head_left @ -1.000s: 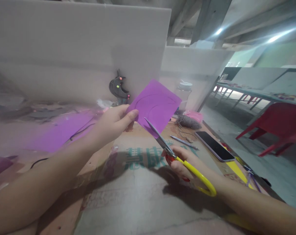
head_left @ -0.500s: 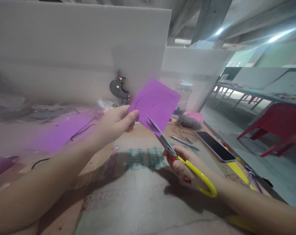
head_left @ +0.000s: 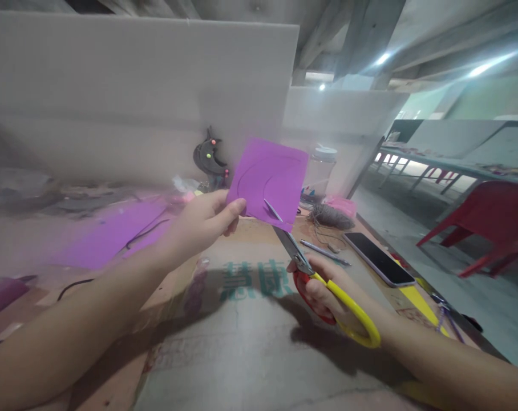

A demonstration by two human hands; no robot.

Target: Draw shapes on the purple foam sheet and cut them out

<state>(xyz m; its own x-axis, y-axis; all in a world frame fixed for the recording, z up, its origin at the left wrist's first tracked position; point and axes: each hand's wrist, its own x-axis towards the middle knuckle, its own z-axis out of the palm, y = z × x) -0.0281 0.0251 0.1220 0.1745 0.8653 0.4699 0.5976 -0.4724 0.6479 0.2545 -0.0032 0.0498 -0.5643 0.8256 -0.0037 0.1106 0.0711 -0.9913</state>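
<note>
Between thumb and fingers, my left hand [head_left: 211, 217] pinches the left corner of a purple sheet [head_left: 259, 165]. Curved dark lines are drawn on the sheet, which is held up above the table. My right hand [head_left: 323, 285] grips a pair of scissors [head_left: 295, 254] with one yellow and one red handle. Its blades are parted around the sheet's lower edge, one in front of the purple face and the other below or behind it. Part of the right hand's fingers is hidden by the handles.
A cardboard sheet [head_left: 225, 348] with green characters covers the table. To the right lie a pen [head_left: 325, 252], a phone [head_left: 379, 260] and grey yarn [head_left: 331, 217], with a clear jar [head_left: 321, 171] behind. A dark crescent with pins [head_left: 210, 157] stands against the white panel [head_left: 134, 74]. More purple material [head_left: 113, 234] lies left.
The purple sheet has turned a little and shifted slightly left in my left hand. The scissor blades have moved further over its lower edge. The view has tilted slightly.
</note>
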